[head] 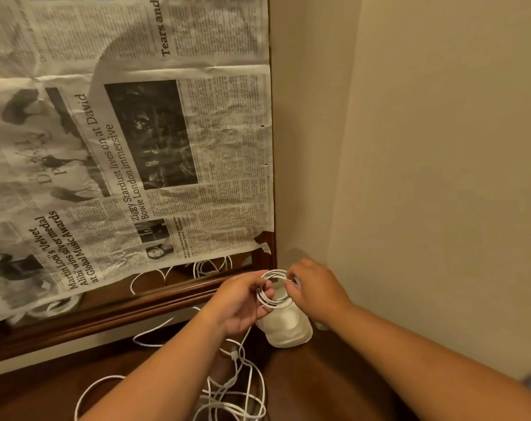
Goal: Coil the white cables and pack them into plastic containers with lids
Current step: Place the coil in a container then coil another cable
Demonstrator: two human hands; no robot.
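Early days, I'd say: 1 white coil (272, 289) is wound up and sits right over the open plastic container (285, 328) in the table (334, 390) corner, not in it yet. A tangle of loose cables (233, 387) on the table needs coiling, and I can't make out a lid. Both hands are close together on the coil: left hand (243, 302) curled round its near side, right hand (315, 287) pinching the far edge.
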